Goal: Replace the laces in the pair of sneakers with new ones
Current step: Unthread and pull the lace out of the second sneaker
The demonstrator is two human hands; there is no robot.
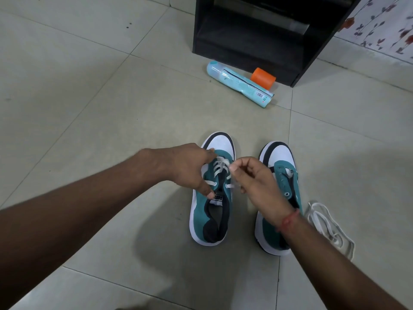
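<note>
Left sneaker [211, 198]: it was stood on the tiled floor [89, 119], toe pointing away, with a white lace [220, 167] crossed through the eyelets nearest the toe; the 2 eyelets nearest the tongue each showed a short run of lace, not yet drawn together
Right sneaker [280, 175]: it was stood just beside the first one, its eyelets seen bare, with only a scrap of white showing at the top of the tongue
Loose lace [330, 229]: a white lace was left in a heap on the floor, touching or nearly touching the outer side of the right sneaker; whether it was old or new could not be told
Left hand [190, 168]: it was clamped on the left sneaker, fingers curled over the lacing and thumb pressed by the tongue label
Right hand [252, 175]: its thumb and fingers were pinched together over the lace at the near eyelets, apparently on a lace end, though the end itself was hidden
Done, as judged: the lacing on 1 sneaker was partly worked
Left, as judged: finishing that sneaker, then lacing the other
</note>
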